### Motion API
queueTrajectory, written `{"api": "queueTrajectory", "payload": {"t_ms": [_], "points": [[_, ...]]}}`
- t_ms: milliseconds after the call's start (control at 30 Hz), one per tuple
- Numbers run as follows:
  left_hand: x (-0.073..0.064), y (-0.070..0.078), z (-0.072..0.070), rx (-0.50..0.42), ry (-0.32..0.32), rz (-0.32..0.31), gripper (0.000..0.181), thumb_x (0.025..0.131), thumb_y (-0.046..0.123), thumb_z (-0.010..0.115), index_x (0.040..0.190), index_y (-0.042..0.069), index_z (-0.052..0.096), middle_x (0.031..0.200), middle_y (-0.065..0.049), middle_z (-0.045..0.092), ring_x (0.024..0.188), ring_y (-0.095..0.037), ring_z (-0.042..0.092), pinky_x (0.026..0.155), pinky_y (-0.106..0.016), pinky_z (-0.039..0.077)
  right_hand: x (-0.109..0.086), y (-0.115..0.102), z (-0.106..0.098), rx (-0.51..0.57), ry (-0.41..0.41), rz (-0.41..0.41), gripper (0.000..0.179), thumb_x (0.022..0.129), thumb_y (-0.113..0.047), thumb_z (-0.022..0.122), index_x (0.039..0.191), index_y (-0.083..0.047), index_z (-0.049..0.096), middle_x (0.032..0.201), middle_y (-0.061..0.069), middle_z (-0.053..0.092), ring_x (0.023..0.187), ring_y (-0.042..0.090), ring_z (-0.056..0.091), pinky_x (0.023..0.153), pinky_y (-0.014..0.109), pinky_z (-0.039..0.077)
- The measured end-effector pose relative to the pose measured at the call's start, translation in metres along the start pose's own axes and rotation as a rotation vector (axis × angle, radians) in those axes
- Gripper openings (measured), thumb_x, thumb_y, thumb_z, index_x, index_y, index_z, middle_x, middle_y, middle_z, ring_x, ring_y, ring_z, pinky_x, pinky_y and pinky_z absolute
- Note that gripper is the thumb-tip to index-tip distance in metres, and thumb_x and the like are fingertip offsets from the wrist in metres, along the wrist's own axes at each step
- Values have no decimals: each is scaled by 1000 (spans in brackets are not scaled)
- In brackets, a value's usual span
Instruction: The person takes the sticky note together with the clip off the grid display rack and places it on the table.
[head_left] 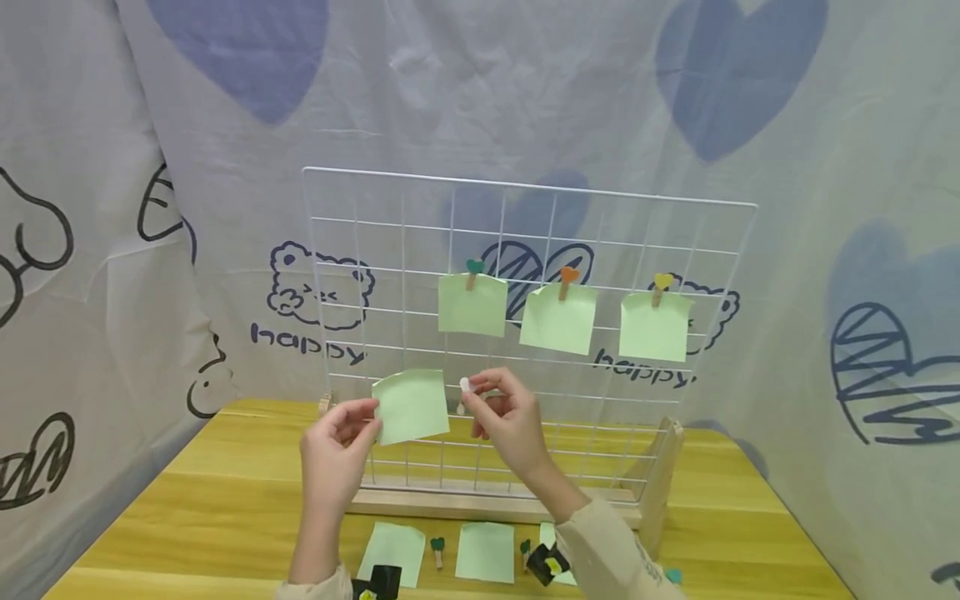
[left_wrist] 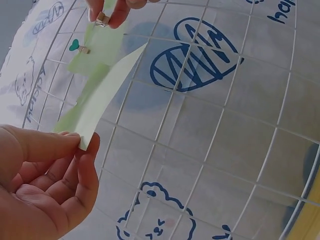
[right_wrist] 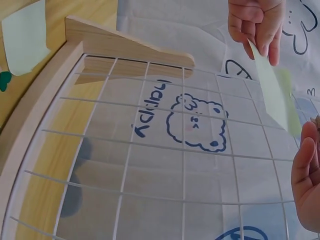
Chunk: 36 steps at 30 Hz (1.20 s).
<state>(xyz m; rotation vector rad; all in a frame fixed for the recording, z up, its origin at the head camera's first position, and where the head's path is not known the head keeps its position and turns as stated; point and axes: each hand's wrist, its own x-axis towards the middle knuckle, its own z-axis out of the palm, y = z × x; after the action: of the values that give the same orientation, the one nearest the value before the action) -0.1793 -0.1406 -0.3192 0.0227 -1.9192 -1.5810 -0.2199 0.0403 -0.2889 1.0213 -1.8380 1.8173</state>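
My left hand (head_left: 337, 450) pinches a pale green paper note (head_left: 411, 406) by its left edge, in front of the white wire grid (head_left: 480, 467). In the left wrist view the thumb and fingers hold one end of that note (left_wrist: 102, 97). Just right of the note, my right hand (head_left: 513, 421) pinches a small wooden clothespin with a white top (head_left: 464, 384). Its wooden part (left_wrist: 102, 19) shows between fingertips in the left wrist view. At the right edge of the right wrist view, the right hand (right_wrist: 307, 185) is partly cut off.
Three green notes hang on the grid under a green clip (head_left: 474, 267), an orange clip (head_left: 569, 275) and a yellow clip (head_left: 663, 282). On the wooden table (head_left: 210, 492) lie more notes (head_left: 485, 552) and green-topped clips (head_left: 438, 550). A wooden base (head_left: 487, 506) supports the grid.
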Motion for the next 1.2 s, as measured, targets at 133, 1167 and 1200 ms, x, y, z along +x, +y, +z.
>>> {"api": "queueTrajectory", "payload": {"t_ms": [133, 1167, 1200], "points": [[-2, -5, -2, -5, -34, -55, 19, 79, -8, 60, 98, -5, 61, 91, -17, 61, 71, -10, 57, 62, -19, 49, -6, 4, -1, -2, 2, 39, 13, 80, 12, 56, 92, 12, 52, 77, 23, 55, 43, 28, 48, 41, 21, 40], [-10, -36, -46, 115, -222, -218, 24, 76, -9, 62, 99, -9, 59, 86, -13, 62, 67, -14, 58, 59, -25, 50, -41, 63, 4, 45, -151, 150, 14, 81, 8, 58, 94, 10, 53, 79, 22, 54, 40, 28, 47, 36, 21, 39], [-10, -38, -47, 117, -229, -225, 24, 76, -8, 62, 99, -9, 59, 85, -13, 62, 67, -14, 58, 59, -25, 50, -42, 65, 5, 52, -154, 162, 15, 81, 7, 59, 94, 9, 53, 79, 22, 54, 40, 25, 48, 36, 21, 39]]}}
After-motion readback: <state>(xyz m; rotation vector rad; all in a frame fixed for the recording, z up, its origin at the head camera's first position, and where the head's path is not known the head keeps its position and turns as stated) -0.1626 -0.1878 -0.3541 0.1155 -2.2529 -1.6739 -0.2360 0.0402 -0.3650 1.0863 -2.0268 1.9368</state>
